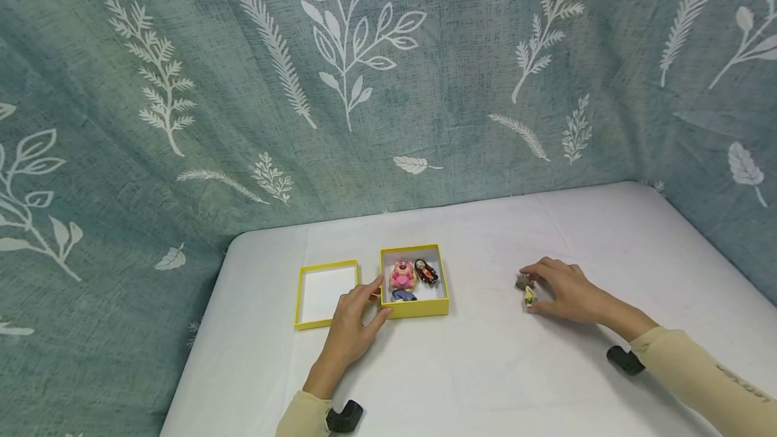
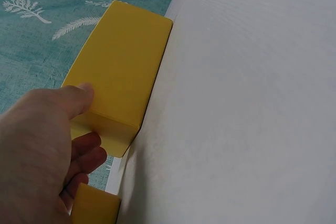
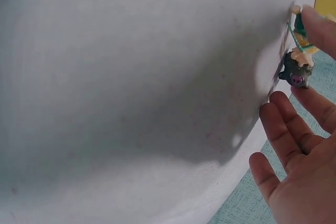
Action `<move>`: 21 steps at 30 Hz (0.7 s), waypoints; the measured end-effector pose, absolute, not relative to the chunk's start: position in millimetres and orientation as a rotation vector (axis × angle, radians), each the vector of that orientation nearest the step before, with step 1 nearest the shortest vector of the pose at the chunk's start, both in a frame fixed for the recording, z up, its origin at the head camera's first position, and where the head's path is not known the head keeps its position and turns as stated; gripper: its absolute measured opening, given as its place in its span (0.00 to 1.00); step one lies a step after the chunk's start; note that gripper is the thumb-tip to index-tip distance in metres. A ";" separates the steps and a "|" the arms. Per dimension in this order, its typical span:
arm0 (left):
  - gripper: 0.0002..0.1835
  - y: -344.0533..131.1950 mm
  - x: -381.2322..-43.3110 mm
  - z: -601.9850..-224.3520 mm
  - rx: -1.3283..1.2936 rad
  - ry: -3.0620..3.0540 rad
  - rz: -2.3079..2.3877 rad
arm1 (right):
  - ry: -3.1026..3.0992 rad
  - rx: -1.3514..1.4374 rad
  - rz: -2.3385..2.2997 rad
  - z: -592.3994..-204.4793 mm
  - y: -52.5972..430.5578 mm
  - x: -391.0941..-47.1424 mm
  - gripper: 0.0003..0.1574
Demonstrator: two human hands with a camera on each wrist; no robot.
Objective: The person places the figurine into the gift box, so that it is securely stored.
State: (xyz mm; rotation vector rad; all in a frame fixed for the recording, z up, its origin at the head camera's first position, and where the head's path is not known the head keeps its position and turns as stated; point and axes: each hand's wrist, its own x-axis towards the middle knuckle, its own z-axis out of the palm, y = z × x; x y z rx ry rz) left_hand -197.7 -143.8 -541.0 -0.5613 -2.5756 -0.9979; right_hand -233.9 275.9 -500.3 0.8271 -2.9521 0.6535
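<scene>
A yellow box [image 1: 419, 308] with a white inside stands on the table, open at the top. My left hand [image 1: 351, 329] holds its front left corner, the thumb [image 2: 79, 99] against the front wall and the fingers round the left side. Inside the box lie a pink bear figurine [image 1: 403, 276], a black-haired figurine in dark and orange [image 1: 427, 273] and a blue figurine [image 1: 403, 296]. Off to the right, my right hand [image 1: 570, 294] pinches a small toy between thumb and forefinger: a dark grey animal head [image 3: 297, 72] beside a yellow and green figure [image 3: 301, 40].
The yellow-rimmed lid [image 1: 297, 299] lies with its white inside up, left of the box and right beside my left hand. A white cloth covers the table [image 1: 473, 369]. Behind hangs a green leaf-patterned curtain [image 1: 449, 100].
</scene>
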 end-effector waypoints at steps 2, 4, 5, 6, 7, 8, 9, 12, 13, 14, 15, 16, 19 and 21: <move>0.34 -143.9 -197.9 -541.2 -0.562 -2.573 -0.997 | -2.954 0.832 0.651 -500.3 276.0 -234.3 0.39; 0.34 -143.9 -198.3 -541.5 -0.559 -2.576 -1.002 | -2.959 0.824 0.648 -501.0 276.0 -234.7 0.40; 0.34 -143.9 -198.5 -541.7 -0.557 -2.579 -1.005 | -2.961 0.820 0.647 -501.4 275.9 -234.8 0.41; 0.34 -144.0 -198.7 -541.9 -0.554 -2.582 -1.012 | -2.963 0.815 0.645 -501.9 276.0 -234.8 0.41; 0.34 -144.2 -198.8 -542.3 -0.552 -2.584 -1.014 | -2.962 0.815 0.643 -502.3 275.9 -234.8 0.42; 0.34 -144.3 -198.9 -542.6 -0.550 -2.585 -1.015 | -2.960 0.813 0.643 -502.8 275.8 -234.8 0.43; 0.34 -144.4 -198.9 -542.7 -0.548 -2.586 -1.016 | -2.958 0.811 0.641 -503.3 275.7 -234.8 0.43; 0.34 -144.3 -198.5 -542.7 -0.544 -2.585 -1.016 | -2.947 0.815 0.638 -504.2 275.8 -234.7 0.42; 0.34 -144.3 -198.4 -542.5 -0.543 -2.586 -1.016 | -2.943 0.814 0.637 -504.4 275.8 -234.7 0.41; 0.34 -144.2 -198.3 -542.3 -0.543 -2.586 -1.016 | -2.941 0.810 0.638 -504.8 275.9 -234.7 0.41; 0.34 -144.1 -198.3 -542.2 -0.543 -2.585 -1.016 | -2.941 0.806 0.639 -505.2 275.8 -234.7 0.41; 0.34 -144.0 -198.2 -542.0 -0.543 -2.585 -1.015 | -2.942 0.803 0.641 -505.8 275.7 -234.9 0.41; 0.35 -144.0 -198.3 -541.5 -0.551 -2.579 -1.014 | -2.940 0.804 0.638 -507.7 276.0 -234.8 0.44; 0.35 -144.4 -198.5 -541.4 -0.558 -2.572 -1.011 | -2.936 0.808 0.634 -508.9 276.0 -234.9 0.44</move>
